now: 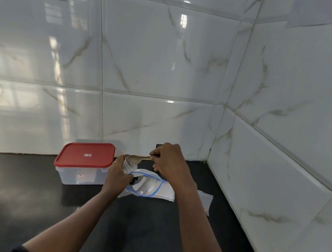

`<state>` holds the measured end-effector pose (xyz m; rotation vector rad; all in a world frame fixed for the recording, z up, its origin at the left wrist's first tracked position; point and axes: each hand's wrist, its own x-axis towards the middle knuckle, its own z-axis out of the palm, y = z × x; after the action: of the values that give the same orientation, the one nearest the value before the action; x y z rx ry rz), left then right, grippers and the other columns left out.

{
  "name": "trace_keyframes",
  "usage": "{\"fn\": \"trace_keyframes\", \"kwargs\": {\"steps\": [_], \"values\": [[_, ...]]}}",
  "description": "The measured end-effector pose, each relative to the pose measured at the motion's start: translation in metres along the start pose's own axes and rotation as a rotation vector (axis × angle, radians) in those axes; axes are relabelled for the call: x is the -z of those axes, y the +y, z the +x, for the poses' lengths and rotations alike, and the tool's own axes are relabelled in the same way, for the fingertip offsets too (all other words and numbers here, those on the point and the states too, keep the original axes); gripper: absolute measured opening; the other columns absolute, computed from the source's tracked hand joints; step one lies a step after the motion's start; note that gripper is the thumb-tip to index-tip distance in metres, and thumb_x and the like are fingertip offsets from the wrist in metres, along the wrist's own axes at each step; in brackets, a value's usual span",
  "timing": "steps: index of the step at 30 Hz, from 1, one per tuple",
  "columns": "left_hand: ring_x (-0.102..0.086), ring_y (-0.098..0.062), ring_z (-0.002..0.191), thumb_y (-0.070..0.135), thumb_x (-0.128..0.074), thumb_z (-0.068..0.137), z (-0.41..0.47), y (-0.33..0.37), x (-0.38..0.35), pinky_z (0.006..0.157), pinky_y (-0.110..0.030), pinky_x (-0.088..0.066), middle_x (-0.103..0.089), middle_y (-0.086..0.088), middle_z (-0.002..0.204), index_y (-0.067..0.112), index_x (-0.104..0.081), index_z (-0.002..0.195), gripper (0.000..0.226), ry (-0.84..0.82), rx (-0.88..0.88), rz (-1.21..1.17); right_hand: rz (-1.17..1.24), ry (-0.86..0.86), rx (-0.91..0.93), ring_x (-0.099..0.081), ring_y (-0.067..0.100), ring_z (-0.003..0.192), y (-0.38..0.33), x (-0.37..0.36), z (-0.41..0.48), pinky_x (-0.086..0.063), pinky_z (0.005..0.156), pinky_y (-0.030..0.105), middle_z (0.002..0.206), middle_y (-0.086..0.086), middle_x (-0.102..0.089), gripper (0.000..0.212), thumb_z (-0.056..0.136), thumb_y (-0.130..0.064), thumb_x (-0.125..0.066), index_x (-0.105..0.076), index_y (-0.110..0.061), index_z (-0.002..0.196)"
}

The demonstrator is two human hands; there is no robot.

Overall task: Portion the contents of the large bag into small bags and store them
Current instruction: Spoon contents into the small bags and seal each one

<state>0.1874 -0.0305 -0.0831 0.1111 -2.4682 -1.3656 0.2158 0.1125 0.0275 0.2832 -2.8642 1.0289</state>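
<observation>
You're mid-scoop. Your left hand (118,173) is curled round the neck of a small clear plastic bag (131,165), holding its mouth up and open. Your right hand (170,159) pinches the handle end of a dull metal spoon (139,159), whose bowl sits right at that mouth. This reads as the filling step, with one portion going in.

The large clear zip bag with the blue seal (150,187) lies flat on the dark glossy counter (16,199) just below your hands, its mouth gaping. I can't make out what's in it, only a pale greyish patch. It's thin, floppy film all round, so the small bag will likely fold shut if your grip slackens.

Next, I'd say, get the spoon fully inside before you turn it. Then dip into the blue-rimmed opening, which may need steadying.

A few flat clear bags (203,198) lie to the right, touching the large one. Just beside your left hand stands the clear plastic box with the red lid (87,154), closed, rigid and round-cornered, likely where the portions get stored. White marbled wall tiles (161,59) gleam behind.
</observation>
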Motion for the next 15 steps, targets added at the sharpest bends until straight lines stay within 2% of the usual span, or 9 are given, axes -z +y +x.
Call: {"fn": "trace_keyframes", "kwargs": {"steps": [4,7,8,10,11,12,15], "values": [[-0.048,-0.017,0.094,-0.007,-0.063,0.073,-0.001,0.0,0.001,0.076,-0.024,-0.036,-0.053,0.0,0.103,0.008,-0.051,0.118,0.048,0.001,-0.029,-0.017,-0.014,0.03,-0.053,-0.068,0.026,0.093,0.007,0.005,-0.001,-0.055,0.089,0.036,0.103,0.017,-0.068,0.023,0.091,-0.009,-0.055,-0.068,-0.007,0.11],[-0.048,-0.017,0.097,-0.008,-0.062,0.072,0.0,-0.003,0.003,0.079,-0.025,-0.038,-0.052,0.0,0.105,0.01,-0.051,0.119,0.052,-0.001,-0.027,-0.039,0.012,0.077,-0.222,-0.067,0.031,0.089,0.016,0.017,-0.002,-0.057,0.079,0.039,0.098,0.016,-0.065,0.023,0.087,-0.009,-0.049,-0.063,-0.001,0.103],[-0.048,-0.018,0.098,-0.008,-0.062,0.072,0.001,-0.004,0.003,0.08,-0.026,-0.039,-0.051,0.001,0.106,0.011,-0.05,0.12,0.053,-0.004,-0.021,-0.041,0.006,0.055,-0.272,-0.067,0.029,0.083,0.019,0.021,-0.004,-0.057,0.072,0.033,0.09,0.016,-0.064,0.019,0.087,-0.008,-0.048,-0.061,-0.001,0.099],[-0.047,-0.016,0.099,-0.008,-0.063,0.072,0.001,-0.004,0.002,0.081,-0.026,-0.041,-0.05,0.002,0.108,0.012,-0.049,0.122,0.055,-0.01,-0.016,-0.032,-0.035,-0.02,-0.314,-0.06,0.014,0.048,0.024,0.023,-0.006,-0.045,0.046,0.017,0.054,0.007,-0.06,0.011,0.086,-0.005,-0.049,-0.06,-0.004,0.084],[-0.046,-0.016,0.098,-0.008,-0.063,0.072,0.001,-0.004,0.002,0.08,-0.025,-0.041,-0.05,0.002,0.107,0.011,-0.05,0.121,0.055,-0.009,-0.02,-0.029,-0.032,-0.044,-0.348,-0.052,0.009,0.034,0.026,0.021,-0.007,-0.037,0.037,0.013,0.039,0.002,-0.053,0.012,0.086,-0.005,-0.051,-0.061,-0.005,0.079],[-0.046,-0.015,0.097,-0.008,-0.063,0.072,0.001,-0.004,0.002,0.079,-0.025,-0.04,-0.05,0.002,0.106,0.011,-0.05,0.121,0.054,-0.008,-0.025,-0.028,-0.005,-0.068,-0.385,-0.048,0.008,0.028,0.027,0.016,-0.007,-0.036,0.035,0.013,0.035,0.001,-0.051,0.012,0.086,-0.004,-0.052,-0.062,-0.004,0.078],[-0.049,-0.017,0.095,-0.008,-0.063,0.071,0.0,-0.007,0.0,0.081,-0.026,-0.039,-0.055,-0.003,0.107,0.009,-0.052,0.118,0.051,-0.015,-0.045,-0.023,0.09,-0.1,-0.437,-0.052,0.013,0.037,0.036,-0.017,0.001,-0.04,0.04,0.019,0.056,0.01,-0.058,0.01,0.084,-0.002,-0.053,-0.06,-0.003,0.076]]}}
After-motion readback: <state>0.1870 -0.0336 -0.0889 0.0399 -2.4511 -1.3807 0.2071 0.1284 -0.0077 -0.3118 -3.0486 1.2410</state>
